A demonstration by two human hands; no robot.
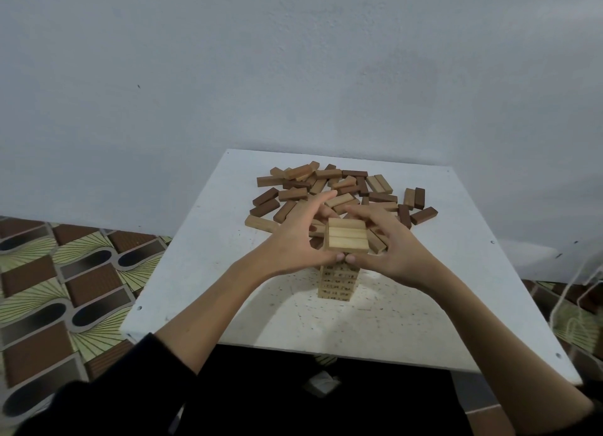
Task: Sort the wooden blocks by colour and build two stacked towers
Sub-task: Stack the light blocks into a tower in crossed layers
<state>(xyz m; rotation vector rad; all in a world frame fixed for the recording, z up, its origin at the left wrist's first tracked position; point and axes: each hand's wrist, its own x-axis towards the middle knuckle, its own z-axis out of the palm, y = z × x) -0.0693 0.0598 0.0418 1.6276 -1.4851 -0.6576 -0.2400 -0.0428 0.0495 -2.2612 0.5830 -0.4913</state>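
A tower of light wooden blocks (339, 280) stands near the middle of the white table (424, 321). Its top layer (346, 236) is three light blocks side by side. My left hand (293, 236) cups the left side of that layer and my right hand (391, 246) cups the right side; both thumbs meet at its near edge and the fingers curl round the far edge. Behind the tower lies a loose pile of blocks (339, 191), several dark brown and several light, mixed together.
The table stands against a pale blue wall (293, 76). A patterned floor mat (65, 289) shows at the left. A thin white cord (574, 289) hangs at the right. My dark-clothed lap is below the table's near edge.
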